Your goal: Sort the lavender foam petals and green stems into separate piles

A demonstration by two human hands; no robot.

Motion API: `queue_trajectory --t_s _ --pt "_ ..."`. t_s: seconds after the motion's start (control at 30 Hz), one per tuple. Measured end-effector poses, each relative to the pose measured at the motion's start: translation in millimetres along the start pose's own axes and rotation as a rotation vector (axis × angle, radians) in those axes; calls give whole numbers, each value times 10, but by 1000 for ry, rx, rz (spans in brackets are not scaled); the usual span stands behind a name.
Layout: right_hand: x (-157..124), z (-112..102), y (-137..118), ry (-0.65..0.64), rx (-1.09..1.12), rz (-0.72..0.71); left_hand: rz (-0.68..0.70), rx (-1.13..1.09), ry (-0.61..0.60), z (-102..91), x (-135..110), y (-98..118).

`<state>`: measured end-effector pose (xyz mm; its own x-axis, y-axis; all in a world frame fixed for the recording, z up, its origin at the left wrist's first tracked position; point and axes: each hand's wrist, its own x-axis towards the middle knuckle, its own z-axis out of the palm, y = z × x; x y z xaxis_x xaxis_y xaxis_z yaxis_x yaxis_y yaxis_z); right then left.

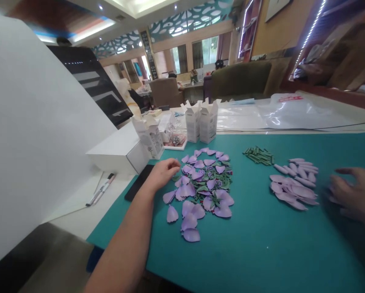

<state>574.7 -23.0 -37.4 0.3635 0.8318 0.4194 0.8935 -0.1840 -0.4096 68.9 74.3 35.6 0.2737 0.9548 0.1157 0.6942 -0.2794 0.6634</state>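
My left hand (163, 173) is at the left edge of a mixed pile, its fingers curled together. Whatever they may hold is hidden. Light purple plastic petals (188, 221) lie in and around that pile, among small green leaf-like pieces (220, 179). At the right edge my right hand (357, 193) is smeared by motion, fingers pointing left. Blurred lilac pieces show beneath it; whether it grips any, I cannot tell. Just left of it lie a heap of long pale lilac petals (292, 191) and a group of slim lilac pieces (303, 167).
Short green sticks (258, 156) lie toward the back of the green mat (246, 248). Open white boxes (208, 124) stand behind the pile. Left of it are a black phone-like slab (138, 183), a white box (118, 148) and pens (100, 190). Clear plastic sheeting (295, 112) covers the back.
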Motion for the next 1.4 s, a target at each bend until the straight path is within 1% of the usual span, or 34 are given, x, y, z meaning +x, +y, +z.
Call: queue_trajectory --t_s 0.03,0.1,0.13,0.17,0.27,0.4,0.47,0.57,0.63,0.7,0.83,0.97,1.07,1.17,1.23,1.3,1.4 --pt "-34 -63 -144 94 -100 28 2 24 -12 -4 -8 5" --pt "-124 -168 -457 98 -137 -70 6 66 -36 -16 -27 27" --pt "-171 -199 -602 109 -130 -68 11 80 -51 -23 -39 41" --pt "-216 -214 -732 89 -98 -71 18 89 -66 -29 -52 57" --pt "-322 -157 -1019 -46 43 -116 39 124 -114 -39 -106 104" --pt "-435 53 -1281 -233 196 -247 50 155 -209 -35 -215 171" --pt "-495 155 -1376 -301 234 -294 72 137 -259 -43 -284 213" --pt "-573 249 -1441 -367 278 -346 128 140 -295 -75 -405 296" --pt "-598 270 -1440 -387 296 -356 166 168 -311 -90 -508 360" --pt "-600 268 -1424 -390 299 -354 217 195 -364 -80 -633 421" --pt "-576 248 -1410 -373 286 -340 333 271 -481 38 -898 493" --pt "-577 235 -1441 -365 295 -343 334 389 -469 197 -1047 470" --pt "-582 217 -1473 -359 314 -352 332 447 -473 258 -1053 432" --pt "-576 184 -1501 -354 340 -353 320 435 -481 237 -1003 442" --pt "-572 151 -1524 -367 358 -342 283 391 -436 196 -946 492" --pt "-580 108 -1566 -403 390 -328 236 323 -361 166 -870 582" --pt "-634 31 -1678 -531 533 -270 203 230 -279 206 -736 777"
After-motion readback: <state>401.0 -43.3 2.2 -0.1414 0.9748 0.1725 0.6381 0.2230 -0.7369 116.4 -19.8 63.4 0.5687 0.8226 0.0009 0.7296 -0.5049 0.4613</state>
